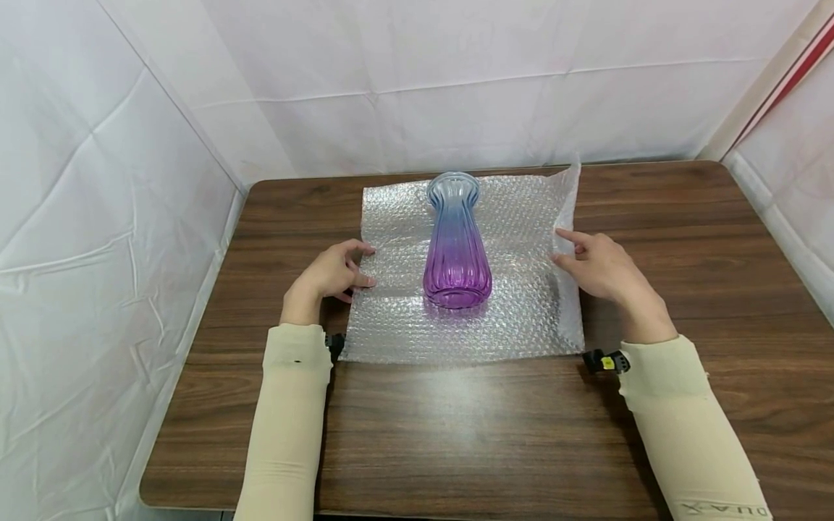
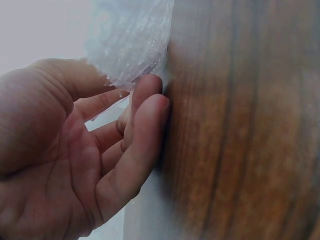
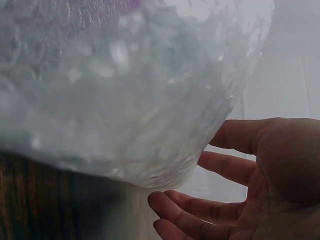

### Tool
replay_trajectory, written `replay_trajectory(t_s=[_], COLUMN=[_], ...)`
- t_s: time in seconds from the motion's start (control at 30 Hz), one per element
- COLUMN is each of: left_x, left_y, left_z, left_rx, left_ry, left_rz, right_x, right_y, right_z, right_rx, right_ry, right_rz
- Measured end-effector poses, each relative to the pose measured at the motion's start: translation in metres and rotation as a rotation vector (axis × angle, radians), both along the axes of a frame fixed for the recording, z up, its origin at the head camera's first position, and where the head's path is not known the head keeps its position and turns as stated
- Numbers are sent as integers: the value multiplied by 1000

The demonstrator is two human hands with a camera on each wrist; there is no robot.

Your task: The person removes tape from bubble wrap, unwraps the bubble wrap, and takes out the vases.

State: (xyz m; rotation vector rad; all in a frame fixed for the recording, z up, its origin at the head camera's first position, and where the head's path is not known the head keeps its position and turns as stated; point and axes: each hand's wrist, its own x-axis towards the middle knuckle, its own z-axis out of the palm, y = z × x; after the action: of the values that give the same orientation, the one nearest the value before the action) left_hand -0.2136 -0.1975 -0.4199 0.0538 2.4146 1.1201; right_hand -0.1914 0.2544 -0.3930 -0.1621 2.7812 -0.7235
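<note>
A ribbed glass vase, blue at the flared mouth and fading to purple at the base, lies on its side on a sheet of bubble wrap. Its mouth points away from me. At the sheet's left edge my left hand pinches the border, thumb on top and fingers curled beneath. My right hand holds the opposite edge between thumb and fingers. That right edge stands up and folds slightly inward. In the right wrist view the raised wrap hides part of the thumb and fingertips.
A dark wood-grain table with rounded corners carries everything. White cloth walls close off the back and both sides. A small black wrist camera sits at my right cuff, near the sheet's corner.
</note>
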Motion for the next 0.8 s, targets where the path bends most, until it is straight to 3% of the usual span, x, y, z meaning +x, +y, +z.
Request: replay_trajectory(t_s=[0.8], left_x=[-1], left_y=[0], left_z=[-1], left_rx=[11], left_ry=[-10], left_rz=[-1], right_x=[-2], right_y=[16], right_z=[-3], right_rx=[-17], right_ry=[-14], right_rz=[-24])
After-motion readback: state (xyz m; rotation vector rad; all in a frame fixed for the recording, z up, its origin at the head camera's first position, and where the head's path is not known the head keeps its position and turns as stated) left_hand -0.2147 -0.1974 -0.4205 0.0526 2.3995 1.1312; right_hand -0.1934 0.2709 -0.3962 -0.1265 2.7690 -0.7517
